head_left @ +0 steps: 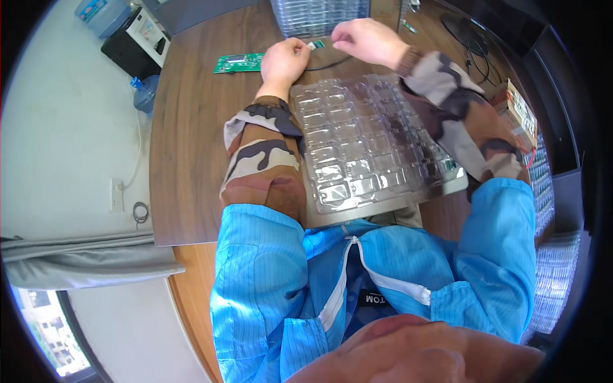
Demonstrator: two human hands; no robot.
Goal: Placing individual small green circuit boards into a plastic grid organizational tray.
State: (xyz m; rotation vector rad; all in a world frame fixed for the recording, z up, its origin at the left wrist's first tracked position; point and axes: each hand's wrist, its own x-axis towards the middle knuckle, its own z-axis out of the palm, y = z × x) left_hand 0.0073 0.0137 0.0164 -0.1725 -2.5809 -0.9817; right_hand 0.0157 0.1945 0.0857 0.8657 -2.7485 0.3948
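My left hand (285,62) is closed in a pinch at the far side of the table, with its fingertips at the edge of a small green circuit board (318,45). Just right of that board hovers my right hand (369,42), fingers curled together; whatever they may hold is hidden. A larger green circuit board (239,63) with a dark display lies left of my left hand, partly covered by it. Between the two hands a black cable (331,65) runs across the table. Nearer to me lies a clear plastic tray (348,143) with many moulded pockets.
A stack of clear trays (319,18) stands at the far edge of the wooden table (191,147). At right are a dark stand with cables (476,48), a cardboard box (518,118) and more stacked trays (552,281). A water dispenser (137,45) stands beyond the table's left side.
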